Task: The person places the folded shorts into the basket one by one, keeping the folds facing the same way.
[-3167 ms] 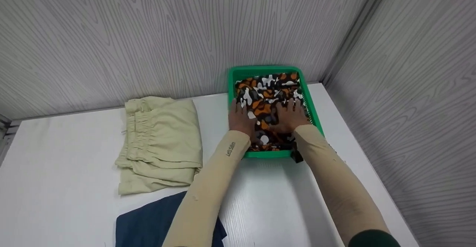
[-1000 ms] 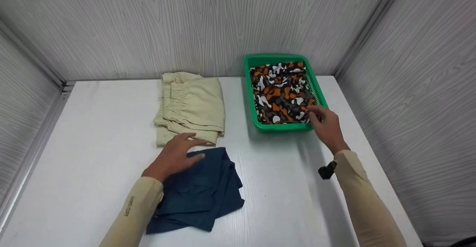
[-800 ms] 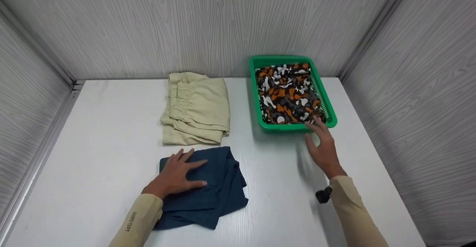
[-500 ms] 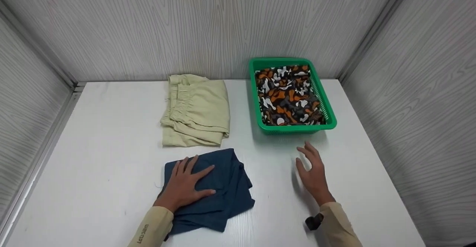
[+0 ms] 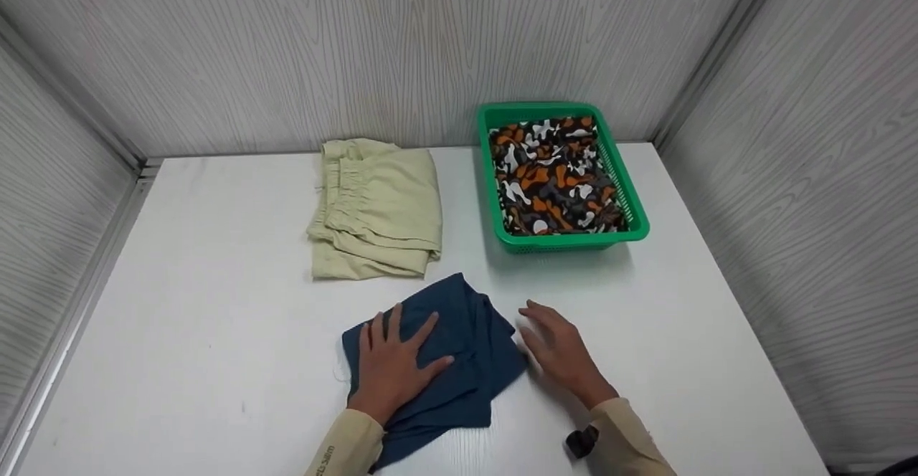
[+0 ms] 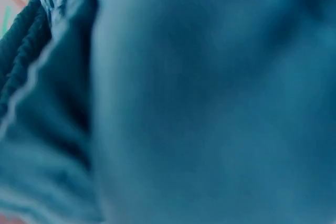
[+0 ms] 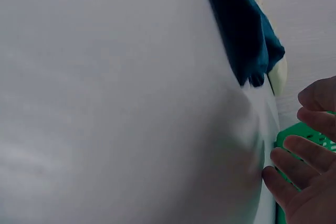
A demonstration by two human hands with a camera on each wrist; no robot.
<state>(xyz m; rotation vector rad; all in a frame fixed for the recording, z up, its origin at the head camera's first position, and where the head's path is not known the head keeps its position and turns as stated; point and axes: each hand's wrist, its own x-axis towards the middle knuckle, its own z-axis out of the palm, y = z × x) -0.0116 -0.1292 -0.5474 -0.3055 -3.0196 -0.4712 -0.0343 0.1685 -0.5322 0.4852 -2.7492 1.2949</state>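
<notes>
A folded dark blue garment (image 5: 459, 390) lies on the table's near middle, its layers fanned out at the right side. My left hand (image 5: 394, 368) rests palm down on it with fingers spread. Gathered, elastic-looking cloth (image 6: 52, 3) of this garment shows close up in the left wrist view, where the hand itself is hidden. Just off the garment's right edge is my right hand (image 5: 563, 350), fingers loosely bent and holding nothing. The right wrist view has those fingers (image 7: 296, 171) apart from the blue cloth (image 7: 247, 35).
Folded beige elastic-waist bottoms (image 5: 387, 203) lie behind the blue garment. At the back right stands a green plastic basket (image 5: 574, 241) holding a folded camouflage-print cloth (image 5: 549, 182). Grey wood-grain panels (image 5: 401, 46) wall the white table (image 5: 237, 304) at the back and sides.
Both hands have left the camouflage cloth in the basket. My left hand came down on the blue garment, which has since slid right and turned slightly. My right hand moved toward its right edge.
</notes>
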